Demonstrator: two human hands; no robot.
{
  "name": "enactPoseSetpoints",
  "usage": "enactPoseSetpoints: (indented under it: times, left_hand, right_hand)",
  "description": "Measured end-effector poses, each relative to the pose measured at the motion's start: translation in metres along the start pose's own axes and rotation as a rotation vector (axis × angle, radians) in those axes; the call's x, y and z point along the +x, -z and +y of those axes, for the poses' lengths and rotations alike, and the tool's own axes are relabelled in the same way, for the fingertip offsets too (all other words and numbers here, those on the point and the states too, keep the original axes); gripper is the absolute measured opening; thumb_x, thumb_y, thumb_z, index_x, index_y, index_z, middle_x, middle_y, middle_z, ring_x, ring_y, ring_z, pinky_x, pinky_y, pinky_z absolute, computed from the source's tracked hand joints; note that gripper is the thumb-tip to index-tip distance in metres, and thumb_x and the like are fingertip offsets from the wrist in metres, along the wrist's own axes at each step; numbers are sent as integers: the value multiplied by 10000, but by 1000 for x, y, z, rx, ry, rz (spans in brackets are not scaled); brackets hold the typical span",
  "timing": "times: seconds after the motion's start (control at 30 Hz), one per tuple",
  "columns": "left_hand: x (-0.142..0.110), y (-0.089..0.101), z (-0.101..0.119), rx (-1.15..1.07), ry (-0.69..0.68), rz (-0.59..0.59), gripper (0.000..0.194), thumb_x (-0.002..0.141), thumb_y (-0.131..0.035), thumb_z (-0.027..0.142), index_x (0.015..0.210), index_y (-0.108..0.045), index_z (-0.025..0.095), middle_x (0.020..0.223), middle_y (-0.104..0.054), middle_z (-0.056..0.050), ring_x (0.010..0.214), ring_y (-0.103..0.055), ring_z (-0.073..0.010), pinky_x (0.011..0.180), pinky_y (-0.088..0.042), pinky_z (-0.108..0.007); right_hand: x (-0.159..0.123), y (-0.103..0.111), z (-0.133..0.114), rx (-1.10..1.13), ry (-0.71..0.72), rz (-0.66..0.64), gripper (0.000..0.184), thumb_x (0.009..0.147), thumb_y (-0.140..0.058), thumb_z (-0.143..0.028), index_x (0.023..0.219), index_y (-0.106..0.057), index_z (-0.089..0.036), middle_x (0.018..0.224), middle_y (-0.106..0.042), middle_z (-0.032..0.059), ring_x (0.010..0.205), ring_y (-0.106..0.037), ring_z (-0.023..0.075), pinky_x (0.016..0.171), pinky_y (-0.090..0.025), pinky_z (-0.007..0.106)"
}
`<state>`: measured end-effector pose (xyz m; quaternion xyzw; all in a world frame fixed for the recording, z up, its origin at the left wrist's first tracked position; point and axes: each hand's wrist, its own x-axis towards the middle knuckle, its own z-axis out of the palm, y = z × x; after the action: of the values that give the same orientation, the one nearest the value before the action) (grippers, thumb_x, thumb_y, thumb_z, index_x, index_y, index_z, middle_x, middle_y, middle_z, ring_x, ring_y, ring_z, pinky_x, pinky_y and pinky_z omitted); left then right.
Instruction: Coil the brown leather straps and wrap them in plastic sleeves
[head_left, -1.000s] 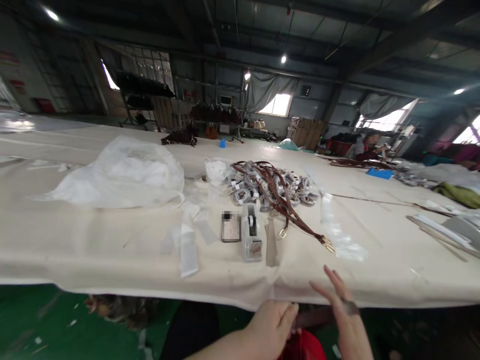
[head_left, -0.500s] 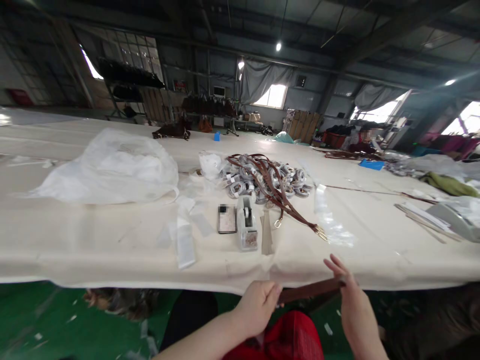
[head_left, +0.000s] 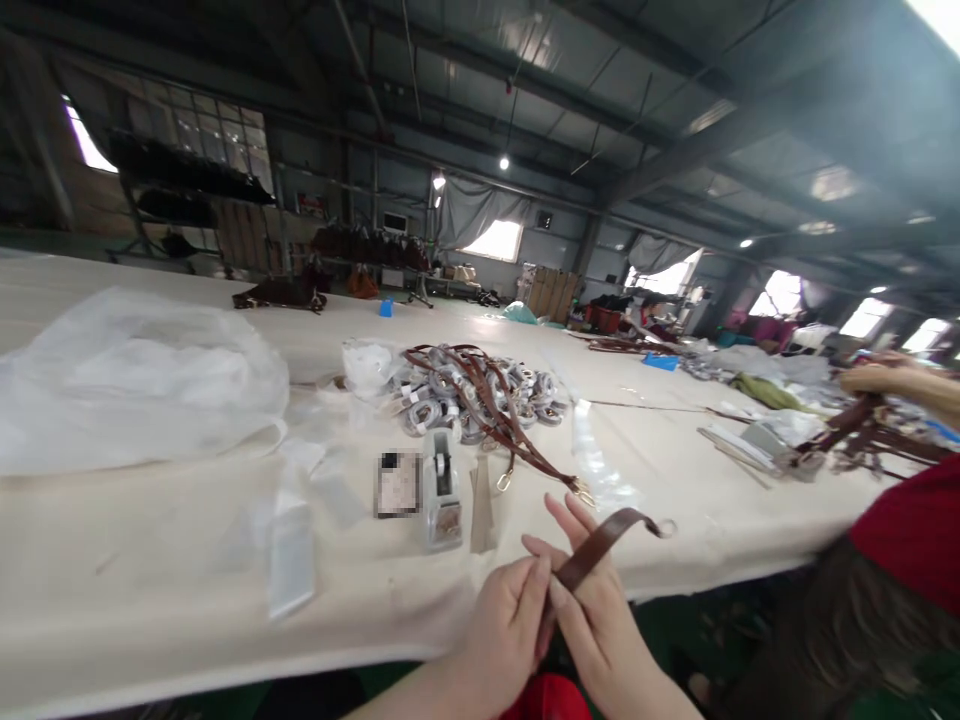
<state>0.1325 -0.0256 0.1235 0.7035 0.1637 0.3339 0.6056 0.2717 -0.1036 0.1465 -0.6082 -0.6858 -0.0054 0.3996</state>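
Observation:
Both my hands hold one brown leather strap [head_left: 600,540] in front of the table's near edge. My left hand [head_left: 508,625] pinches its lower part, fingers closed. My right hand [head_left: 592,610] grips it just beside, with two fingers stretched up behind the strap. The strap's free end curves right and ends in a metal ring [head_left: 664,527]. Beyond the hands lie a tape dispenser [head_left: 442,490], a phone [head_left: 397,484] and a metal ruler [head_left: 482,493].
A pile of wrapped rings with brown straps [head_left: 480,390] sits mid-table on the cream cloth [head_left: 150,540]. A large clear plastic bag [head_left: 127,375] lies at left, small clear bags [head_left: 291,545] nearer. At right, another person's hand [head_left: 874,378] holds straps, and a red sleeve [head_left: 915,525] shows.
The view has swung right and closer to the table. My hands rose from below the table edge and came together, lifting the brown strap so its ring end arcs over the cloth.

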Motion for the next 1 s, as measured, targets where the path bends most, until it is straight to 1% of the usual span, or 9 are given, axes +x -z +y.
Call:
enactPoseSetpoints:
  times: [0.13,0.27,0.37,0.47,0.67,0.73,0.87,0.93,1.0]
  left_hand:
    - [3,-1,-5,188,26,197,598,939,-325,683,649,-530,202,582,-522,-2,594,-510,-157,608,-411,-247]
    - [0,-5,-13,123,133,102,654,886,-296,770,685,-564,208,496,-524,9,492,-516,-159,516,-405,-245]
    - [2,-9,-2,23,146,60,673,897,-270,765,777,-589,184,476,-547,18,426,-512,-138,472,-387,-230]
    - [12,-8,15,-1,52,105,622,928,-314,709,700,-558,184,461,-535,16,436,-516,-125,482,-396,-216]
    - [28,-1,36,8,-148,126,586,945,-318,682,665,-482,194,476,-473,26,432,-441,-103,460,-344,-212]
    - [31,-1,41,52,-166,174,592,948,-283,688,706,-497,192,511,-465,24,457,-427,-103,455,-323,-213]
    - [41,0,42,230,-151,131,649,957,-197,687,731,-540,186,491,-402,30,434,-408,-103,418,-284,-215]
    - [49,-1,43,183,-73,80,685,926,-163,739,764,-535,188,449,-397,40,374,-399,-103,368,-282,-206]
    - [57,-3,48,84,-42,62,694,901,-158,773,781,-514,189,440,-448,35,337,-409,-100,337,-299,-196]
  right_hand:
    - [17,13,27,229,-219,188,373,1005,-420,-384,1276,-649,-270,1528,-457,84,1441,-344,328,1170,-293,594]
    - [36,30,32,354,-404,229,404,1018,-375,-440,1197,-706,-294,1498,-500,51,1398,-425,295,1179,-308,536]
    - [40,26,13,244,-281,166,376,1014,-400,-447,1191,-709,-326,1570,-392,17,1477,-269,296,1217,-193,550]
    - [38,22,-10,85,-103,36,370,1029,-372,-384,1276,-645,-349,1643,-219,-20,1519,-114,288,1222,-156,564]
    - [53,42,-39,-154,135,-121,414,1001,-428,-285,1397,-544,-327,1668,-109,-11,1522,-31,330,1201,-168,618]
    - [65,55,-39,-154,196,-57,414,985,-457,-305,1385,-564,-314,1659,-169,11,1514,-88,356,1189,-183,636]
    - [94,76,-22,73,132,342,383,998,-399,-411,1173,-722,-303,1521,-474,28,1439,-342,338,1181,-265,589]
    - [106,82,-17,177,26,406,434,996,-383,-475,1040,-771,-286,1497,-505,21,1404,-400,331,1179,-297,556]
    - [111,83,-22,211,-33,370,470,978,-393,-540,1008,-782,-279,1518,-479,17,1374,-437,338,1173,-316,546]
